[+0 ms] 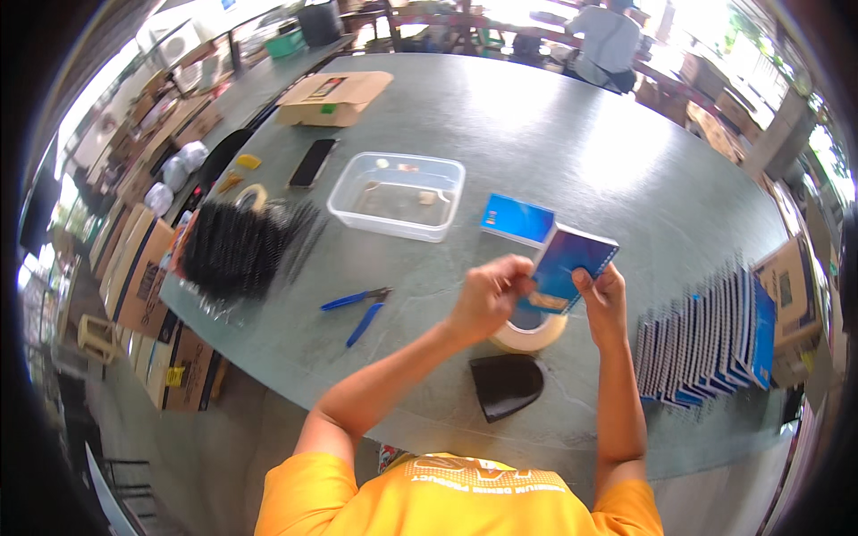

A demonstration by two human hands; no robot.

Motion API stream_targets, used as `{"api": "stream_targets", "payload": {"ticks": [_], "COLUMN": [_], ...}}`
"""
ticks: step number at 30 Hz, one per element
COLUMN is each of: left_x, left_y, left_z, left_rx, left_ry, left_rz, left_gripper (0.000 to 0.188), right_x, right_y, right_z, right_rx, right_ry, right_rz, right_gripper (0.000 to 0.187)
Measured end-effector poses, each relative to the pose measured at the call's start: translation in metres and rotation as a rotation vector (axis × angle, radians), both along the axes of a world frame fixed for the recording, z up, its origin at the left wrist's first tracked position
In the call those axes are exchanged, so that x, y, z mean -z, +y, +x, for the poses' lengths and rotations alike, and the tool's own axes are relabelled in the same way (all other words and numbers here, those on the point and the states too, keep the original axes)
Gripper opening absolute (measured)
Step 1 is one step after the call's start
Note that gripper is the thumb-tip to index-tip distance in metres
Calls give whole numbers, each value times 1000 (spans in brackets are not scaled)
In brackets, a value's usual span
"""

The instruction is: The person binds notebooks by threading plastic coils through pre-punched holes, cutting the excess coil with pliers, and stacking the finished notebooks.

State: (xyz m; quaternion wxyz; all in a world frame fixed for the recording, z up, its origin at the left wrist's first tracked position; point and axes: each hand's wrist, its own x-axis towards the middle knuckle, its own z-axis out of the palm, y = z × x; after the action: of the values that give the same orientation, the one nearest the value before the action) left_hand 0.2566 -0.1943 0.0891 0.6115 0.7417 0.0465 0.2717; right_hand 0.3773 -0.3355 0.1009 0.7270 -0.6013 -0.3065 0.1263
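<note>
A small blue notebook (572,257) is held up and tilted over the table, with a row of holes or rings along its right edge. My right hand (605,299) grips it at the lower right, thumb on the cover. At its lower left edge is my left hand (490,290), fingers curled and slightly blurred; what they pinch is hidden. Behind lies a blue pad or stack of notebooks (517,218). Below my hands sit a wide tape roll (529,338) and a black rounded piece (508,386). Blue-handled cutting pliers (362,308) lie open to the left.
Black spiral coils (239,248) are piled at the left edge, and bound notebooks (706,339) stand in a row at right. A clear plastic tub (393,228), a phone (313,163) and a cardboard box (335,96) lie farther back. A person (608,45) sits beyond the table.
</note>
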Motion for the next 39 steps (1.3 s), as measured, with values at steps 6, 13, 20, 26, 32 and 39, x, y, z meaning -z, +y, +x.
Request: {"api": "stream_targets", "payload": {"ticks": [6, 13, 20, 26, 32, 39], "left_x": [23, 89, 59, 4, 18, -3], "left_y": [92, 259, 191, 95, 23, 38], "left_z": [-83, -152, -147, -105, -69, -68], "left_rx": [-270, -1014, -768, -503, -229, -285], "left_ry": [193, 637, 896, 760, 477, 145], "left_rz": [294, 938, 953, 1026, 877, 383], "left_gripper": [12, 24, 26, 48, 33, 15], "right_x": [-69, -37, -37, -28, -23, -25], "right_y": [13, 37, 49, 47, 48, 44], "right_z": [-22, -38, -25, -26, -28, -24], "right_rx": [-225, -335, -355, -282, -254, -288], "right_ry": [-574, -858, -800, -744, -770, -748], "right_rz": [-785, -1024, -1063, -802, -749, -745], "right_gripper": [17, 17, 23, 24, 18, 17]}}
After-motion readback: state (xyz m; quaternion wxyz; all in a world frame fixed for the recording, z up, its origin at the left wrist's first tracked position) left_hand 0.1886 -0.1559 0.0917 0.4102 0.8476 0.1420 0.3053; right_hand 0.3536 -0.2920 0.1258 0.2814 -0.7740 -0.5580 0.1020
